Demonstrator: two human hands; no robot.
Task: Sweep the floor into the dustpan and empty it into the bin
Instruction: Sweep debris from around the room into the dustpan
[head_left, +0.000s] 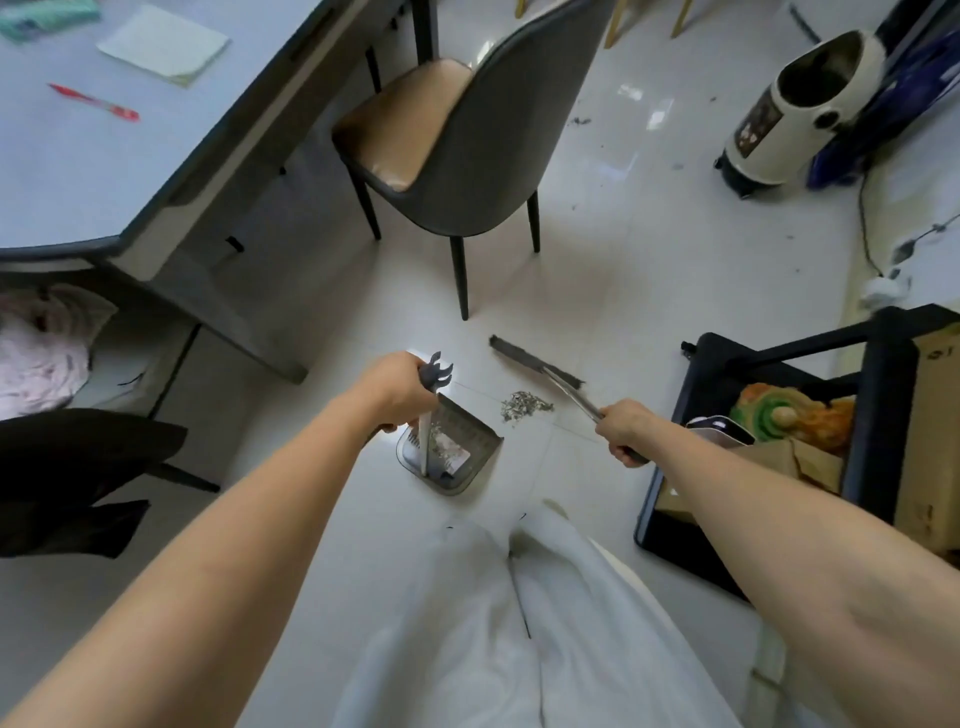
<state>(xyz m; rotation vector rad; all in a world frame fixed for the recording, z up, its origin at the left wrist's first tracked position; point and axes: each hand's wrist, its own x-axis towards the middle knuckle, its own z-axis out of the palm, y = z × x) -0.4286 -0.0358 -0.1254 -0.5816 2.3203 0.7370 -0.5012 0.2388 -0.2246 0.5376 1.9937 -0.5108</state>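
A grey dustpan (462, 441) stands on the white tiled floor just ahead of my legs, with some debris inside it. My left hand (397, 392) grips the top of its upright handle. My right hand (621, 431) grips the metal handle of a broom whose dark head (530, 361) rests on the floor beyond the pan. A small pile of grey debris (524, 405) lies between the broom head and the dustpan's open side.
A grey chair (467, 156) with a tan seat and a grey table (104, 156) stand ahead on the left. A black-framed cart (805, 441) with boxes is at the right. A white appliance (795, 114) and a cable lie at the far right, with dark scraps scattered nearby.
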